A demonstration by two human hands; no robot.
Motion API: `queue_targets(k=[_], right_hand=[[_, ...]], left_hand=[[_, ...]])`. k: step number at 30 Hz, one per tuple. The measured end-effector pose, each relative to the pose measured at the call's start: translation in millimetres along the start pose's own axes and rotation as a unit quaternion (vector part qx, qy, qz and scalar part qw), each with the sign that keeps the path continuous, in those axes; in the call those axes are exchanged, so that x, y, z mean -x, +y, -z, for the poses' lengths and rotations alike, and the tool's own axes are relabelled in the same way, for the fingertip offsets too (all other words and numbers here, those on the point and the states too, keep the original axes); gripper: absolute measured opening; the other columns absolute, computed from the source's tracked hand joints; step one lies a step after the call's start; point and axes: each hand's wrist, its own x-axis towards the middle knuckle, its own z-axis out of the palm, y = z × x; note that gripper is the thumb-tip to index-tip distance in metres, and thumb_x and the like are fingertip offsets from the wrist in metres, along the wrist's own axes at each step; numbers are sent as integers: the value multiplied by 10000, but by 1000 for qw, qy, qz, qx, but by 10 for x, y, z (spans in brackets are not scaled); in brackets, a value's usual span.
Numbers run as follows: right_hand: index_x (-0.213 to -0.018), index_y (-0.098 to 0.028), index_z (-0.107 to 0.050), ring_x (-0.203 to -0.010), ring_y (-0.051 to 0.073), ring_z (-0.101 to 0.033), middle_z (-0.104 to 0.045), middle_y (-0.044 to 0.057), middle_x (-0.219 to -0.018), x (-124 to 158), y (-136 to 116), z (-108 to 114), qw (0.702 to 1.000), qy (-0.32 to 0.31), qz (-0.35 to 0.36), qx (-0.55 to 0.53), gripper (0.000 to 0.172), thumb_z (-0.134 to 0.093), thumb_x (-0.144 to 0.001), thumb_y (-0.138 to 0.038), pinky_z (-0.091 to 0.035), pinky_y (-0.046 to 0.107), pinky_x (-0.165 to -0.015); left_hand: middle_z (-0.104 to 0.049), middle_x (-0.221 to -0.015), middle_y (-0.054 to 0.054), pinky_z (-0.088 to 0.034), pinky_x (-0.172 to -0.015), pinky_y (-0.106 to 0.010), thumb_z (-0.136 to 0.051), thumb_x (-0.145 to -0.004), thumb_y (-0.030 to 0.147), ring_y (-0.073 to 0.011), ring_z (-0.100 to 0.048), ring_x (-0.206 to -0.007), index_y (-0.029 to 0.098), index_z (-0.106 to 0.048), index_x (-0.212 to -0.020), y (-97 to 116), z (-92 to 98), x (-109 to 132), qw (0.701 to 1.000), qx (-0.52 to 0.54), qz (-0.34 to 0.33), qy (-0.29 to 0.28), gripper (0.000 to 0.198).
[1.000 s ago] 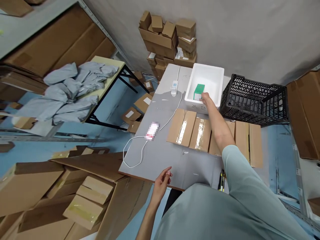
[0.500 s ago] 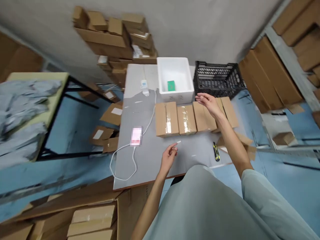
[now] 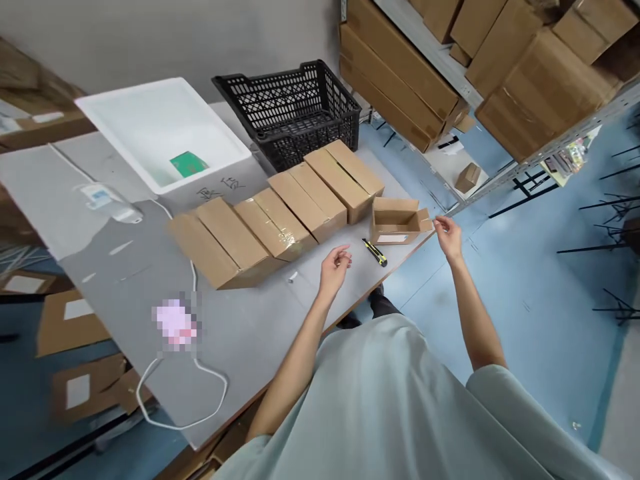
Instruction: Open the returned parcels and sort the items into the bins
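My right hand (image 3: 449,235) hovers at the table's right edge, fingers loosely curled and holding nothing, just right of a small open cardboard box (image 3: 397,221). My left hand (image 3: 334,263) floats over the grey table (image 3: 240,333) with curled fingers and nothing in it, close to a yellow-black utility knife (image 3: 375,252). A row of several taped cardboard boxes (image 3: 280,217) lies across the table. Behind them a white foam box (image 3: 150,127) holds a green packet (image 3: 189,163).
A black plastic crate (image 3: 295,110) stands at the back of the table. A phone (image 3: 175,323) with a white cable and a white charger (image 3: 107,201) lie at the left. Shelves with large cartons (image 3: 450,60) rise at the right; blue floor lies below.
My right hand left the foam box, where the green packet stays, and swung right to the open small box. The view turned right. My left hand moved forward over the table.
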Motion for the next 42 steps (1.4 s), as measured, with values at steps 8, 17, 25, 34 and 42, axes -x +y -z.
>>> queue_targets(k=[8, 17, 25, 34, 42], right_hand=[[-1249, -152, -773, -1267, 390, -800, -862, 223, -1275, -434, 869, -363, 986, -67, -143, 54, 577, -826, -905, -612, -599, 567, -1184], [-1369, -116, -732, -1382, 407, -718, -772, 272, -1443, -904, 1305, -396, 982, -73, -53, 167, 527, -618, -1072, -536, -539, 539, -1214], [-1465, -190, -721, -1302, 389, -782, -854, 179, -1316, -1002, 1379, -493, 966, -221, -61, 122, 537, -598, -1102, -565, -563, 514, -1183], [-1153, -176, -825, -1085, 333, -826, -885, 142, -1079, -781, 1787, 324, 967, -66, -200, 144, 314, -700, -924, -350, -609, 423, -1026], [-1063, -178, -850, -937, 313, -828, -891, 145, -975, -338, 2276, 1340, 935, 80, -289, 192, 274, -745, -850, -314, -615, 353, -856]], left_hand=[[-556, -1736, -296, -555, -1216, -484, -932, -905, 439, -398, -693, -1461, 116, -504, -1723, -90, -935, -985, 987, -149, 45, 27, 979], [-819, -1444, -130, -473, -1331, -503, -522, -1124, 370, -351, -599, -1587, 217, -842, -1317, -440, -1553, -1386, 930, -364, -20, 47, 403], [-787, -1494, -130, -538, -1294, -524, -640, -874, 83, -339, -742, -1414, 227, -816, -1276, -546, -1767, -1401, 921, -378, 2, 96, 462], [-650, -1704, -145, -430, -1417, -560, -597, -985, 111, -339, -596, -1616, 190, -750, -1499, -516, -2424, -1223, 909, -392, -128, -58, 542], [-576, -1781, -124, -418, -1428, -500, -578, -1061, 180, -294, -545, -1664, 196, -715, -1564, -519, -3369, -972, 884, -359, -167, -247, 522]])
